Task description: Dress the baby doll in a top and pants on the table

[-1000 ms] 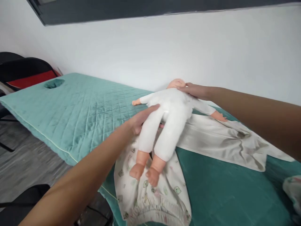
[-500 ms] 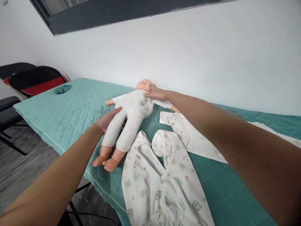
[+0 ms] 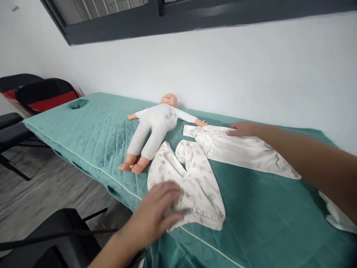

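A baby doll (image 3: 156, 121) lies on its back on the green quilted bed cover, with a white cloth body and bare plastic head, hands and feet. My left hand (image 3: 160, 208) hovers over or rests on the waist end of the printed baby trousers (image 3: 200, 186), fingers spread and slightly blurred. Beyond them, my right hand (image 3: 244, 128) has its fingers closed on the upper edge of a white baby top (image 3: 234, 149), whose cloth creases around the fingertips. One sleeve of the top lies beside the doll's outstretched hand.
The massage bed (image 3: 106, 123) has a face hole (image 3: 78, 104) at its far left end and stands along a white wall (image 3: 223, 74). Black chairs (image 3: 46, 93) stand at the left, another chair (image 3: 61, 230) in front. A white cloth item (image 3: 334, 214) lies at the right edge.
Both hands have left the doll. My left hand has moved down to the trousers, and my right hand has moved right onto the top. The doll now lies untouched.
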Demonstrator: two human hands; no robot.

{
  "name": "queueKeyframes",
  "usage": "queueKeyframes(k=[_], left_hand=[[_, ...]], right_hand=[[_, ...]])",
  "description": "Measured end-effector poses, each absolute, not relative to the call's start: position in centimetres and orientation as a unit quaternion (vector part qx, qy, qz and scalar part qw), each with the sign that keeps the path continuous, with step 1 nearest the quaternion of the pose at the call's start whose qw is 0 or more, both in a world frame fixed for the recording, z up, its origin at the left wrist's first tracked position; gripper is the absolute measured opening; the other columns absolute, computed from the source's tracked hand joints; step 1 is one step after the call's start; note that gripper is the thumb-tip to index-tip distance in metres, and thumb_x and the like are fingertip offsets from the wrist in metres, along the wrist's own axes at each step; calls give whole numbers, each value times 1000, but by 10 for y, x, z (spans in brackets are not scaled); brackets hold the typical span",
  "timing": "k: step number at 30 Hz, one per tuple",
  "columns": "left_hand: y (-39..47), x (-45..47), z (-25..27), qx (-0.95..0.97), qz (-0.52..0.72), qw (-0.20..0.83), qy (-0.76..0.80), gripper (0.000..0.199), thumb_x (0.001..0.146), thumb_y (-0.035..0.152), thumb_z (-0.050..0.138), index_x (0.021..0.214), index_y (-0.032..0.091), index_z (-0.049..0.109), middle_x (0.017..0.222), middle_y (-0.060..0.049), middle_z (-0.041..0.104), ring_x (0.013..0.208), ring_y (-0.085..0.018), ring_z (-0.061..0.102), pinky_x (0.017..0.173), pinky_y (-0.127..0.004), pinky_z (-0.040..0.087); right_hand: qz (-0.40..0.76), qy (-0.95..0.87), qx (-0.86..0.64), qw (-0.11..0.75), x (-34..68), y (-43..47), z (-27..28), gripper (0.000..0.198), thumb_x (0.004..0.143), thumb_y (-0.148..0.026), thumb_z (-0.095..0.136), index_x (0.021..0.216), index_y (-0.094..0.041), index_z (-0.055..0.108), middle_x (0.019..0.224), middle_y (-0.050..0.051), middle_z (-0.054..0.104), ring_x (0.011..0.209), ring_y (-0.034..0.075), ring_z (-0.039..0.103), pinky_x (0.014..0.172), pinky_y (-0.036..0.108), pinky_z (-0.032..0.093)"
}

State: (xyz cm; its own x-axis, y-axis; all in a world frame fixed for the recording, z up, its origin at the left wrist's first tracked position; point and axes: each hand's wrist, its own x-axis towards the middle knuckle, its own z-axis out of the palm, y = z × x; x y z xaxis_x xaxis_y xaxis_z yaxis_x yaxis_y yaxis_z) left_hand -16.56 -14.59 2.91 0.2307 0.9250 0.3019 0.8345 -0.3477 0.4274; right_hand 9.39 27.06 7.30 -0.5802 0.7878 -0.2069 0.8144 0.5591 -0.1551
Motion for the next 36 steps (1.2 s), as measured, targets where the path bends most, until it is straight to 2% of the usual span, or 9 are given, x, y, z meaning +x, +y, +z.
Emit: queueKeyframes(k=[4, 10, 14, 21, 24, 27, 29, 32, 36], left_hand=[[-171, -130, 3, 795, 206, 65, 567, 69, 86, 40, 68, 147, 24, 40, 144, -13, 51, 135, -29, 46, 118, -57, 32], [-168, -148, -20, 741, 248, -32, 623, 41, 88, 12, 52, 129, 20, 56, 121, -10, 64, 111, -25, 57, 97, -45, 49], [-150, -132, -1, 705, 297, -26, 644, 47, 76, 0, 44, 115, 20, 64, 106, -7, 67, 102, -24, 60, 90, -41, 50], [-85, -36, 113, 697, 515, 74, 494, 37, 73, 2, 46, 98, 22, 64, 96, -1, 67, 93, -17, 61, 87, -30, 48], [-59, -4, 132, 611, 607, 66, 504, 35, 76, 13, 57, 110, 20, 57, 114, -5, 62, 101, -19, 59, 88, -31, 48], [-41, 12, 127, 631, 572, 130, 507, 44, 79, 21, 61, 121, 20, 52, 126, -8, 59, 109, -20, 59, 87, -31, 48], [-35, 14, 120, 700, 479, 162, 504, 28, 83, 21, 58, 110, 20, 59, 111, -5, 67, 99, -20, 62, 81, -30, 47], [-32, 8, 117, 754, 386, 74, 526, 12, 87, 22, 53, 93, 20, 63, 93, -3, 69, 88, -20, 63, 73, -29, 43], [-28, 0, 139, 737, 376, -117, 550, 15, 91, 23, 51, 97, 20, 64, 95, -5, 70, 84, -21, 64, 69, -30, 40]], right_hand=[[-82, 887, 443, 105, 123, 242, 99, 38, 89, -40, 54, 111, -12, 66, 117, 14, 63, 99, 24, 59, 87, 36, 42], [-38, 927, 368, 69, 126, 186, 145, 37, 93, -38, 43, 111, -14, 65, 104, 12, 65, 94, 23, 59, 84, 34, 40], [-86, 951, 297, 26, 126, 145, 171, 28, 90, -39, 47, 101, -21, 66, 104, 8, 70, 89, 23, 61, 75, 32, 41], [-229, 936, 238, -122, 131, 67, 208, 30, 86, -38, 54, 104, -20, 71, 111, 4, 70, 103, 22, 61, 90, 32, 42], [-266, 922, 243, -141, 149, 40, 222, 31, 84, -38, 58, 102, -20, 74, 110, 5, 69, 103, 21, 61, 92, 32, 42], [-307, 907, 261, -124, 177, 21, 231, 32, 85, -39, 59, 105, -23, 77, 111, 5, 67, 100, 20, 61, 88, 31, 43], [-317, 900, 282, -99, 195, 12, 235, 34, 86, -41, 59, 110, -25, 76, 112, 5, 67, 97, 19, 61, 84, 31, 44], [-306, 886, 344, -60, 217, -1, 236, 41, 85, -45, 62, 120, -26, 71, 115, 5, 67, 94, 20, 62, 79, 31, 45], [-315, 845, 431, -35, 226, -16, 220, 59, 79, -46, 70, 132, -25, 59, 118, 7, 68, 87, 22, 65, 73, 31, 52]])
